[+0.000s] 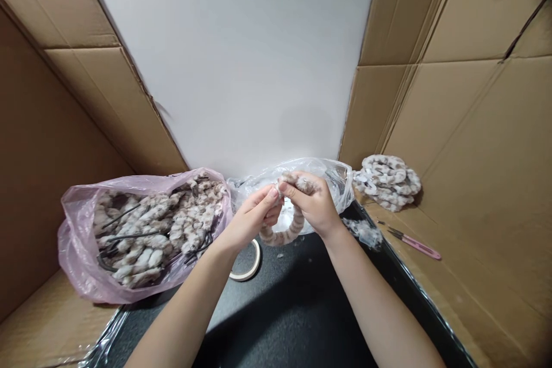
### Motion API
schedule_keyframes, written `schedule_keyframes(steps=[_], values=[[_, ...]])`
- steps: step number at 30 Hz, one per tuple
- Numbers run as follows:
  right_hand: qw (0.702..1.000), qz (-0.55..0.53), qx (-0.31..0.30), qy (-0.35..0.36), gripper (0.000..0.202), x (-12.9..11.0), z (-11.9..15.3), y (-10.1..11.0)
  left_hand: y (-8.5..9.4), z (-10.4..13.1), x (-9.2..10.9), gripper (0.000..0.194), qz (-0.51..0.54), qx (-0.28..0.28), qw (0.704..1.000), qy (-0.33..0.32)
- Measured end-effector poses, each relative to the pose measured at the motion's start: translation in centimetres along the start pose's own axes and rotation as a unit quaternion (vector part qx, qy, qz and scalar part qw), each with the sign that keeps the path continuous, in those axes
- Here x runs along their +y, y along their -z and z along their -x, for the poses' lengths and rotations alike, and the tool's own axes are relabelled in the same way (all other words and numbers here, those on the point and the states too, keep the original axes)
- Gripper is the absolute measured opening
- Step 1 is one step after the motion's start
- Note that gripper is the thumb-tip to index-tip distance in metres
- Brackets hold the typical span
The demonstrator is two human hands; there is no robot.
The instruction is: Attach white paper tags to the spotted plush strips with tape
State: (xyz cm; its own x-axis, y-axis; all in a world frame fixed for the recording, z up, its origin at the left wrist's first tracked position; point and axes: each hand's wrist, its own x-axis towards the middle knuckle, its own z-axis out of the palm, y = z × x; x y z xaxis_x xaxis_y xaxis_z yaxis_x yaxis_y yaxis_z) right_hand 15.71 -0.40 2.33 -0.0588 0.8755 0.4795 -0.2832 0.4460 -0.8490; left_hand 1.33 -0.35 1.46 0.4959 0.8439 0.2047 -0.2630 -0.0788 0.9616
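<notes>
A fluffy beige and white striped ring [282, 236] hangs from my two hands above the black surface. My left hand [257, 211] is closed on its upper left part, thumb and fingers pinched. Close beside it, my right hand [311, 201] grips the fluffy upper right part, its thumb pointing at the left thumb. The two hands nearly touch. Fingers hide where the ends of the ring meet. Behind the hands lies a clear plastic bag [340, 175] with white material in it.
A pink bag [80, 241] of fluffy pieces with dark wires lies left. A tape roll [256, 264] is below my left hand. At right are a fluffy bundle [390, 181], pink snips [420, 246] and loose fluff [365, 232]. Cardboard walls [474, 126] stand around.
</notes>
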Motion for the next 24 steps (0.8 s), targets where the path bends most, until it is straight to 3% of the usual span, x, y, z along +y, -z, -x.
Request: schedule_keyframes(steps=[9,15,20,24], values=[[0.998,-0.044,-0.026,-0.033,0.025,0.7,0.1,-0.4,-0.9,0.4,0.7,0.036,-0.049,0.014,0.998,-0.040],[0.996,-0.036,-0.051,-0.061,0.030,0.3,0.1,-0.5,-0.2,0.4,0.4,0.037,-0.021,0.015,0.999,-0.035],[0.996,0.066,-0.064,0.022,0.022,0.2,0.3,-0.2,0.3,0.3,-0.2,0.042,-0.006,0.024,0.999,-0.024],[0.985,0.138,-0.075,0.066,0.011,-0.2,0.4,0.0,-0.2,0.2,0.0,0.035,-0.014,0.091,0.995,-0.034]])
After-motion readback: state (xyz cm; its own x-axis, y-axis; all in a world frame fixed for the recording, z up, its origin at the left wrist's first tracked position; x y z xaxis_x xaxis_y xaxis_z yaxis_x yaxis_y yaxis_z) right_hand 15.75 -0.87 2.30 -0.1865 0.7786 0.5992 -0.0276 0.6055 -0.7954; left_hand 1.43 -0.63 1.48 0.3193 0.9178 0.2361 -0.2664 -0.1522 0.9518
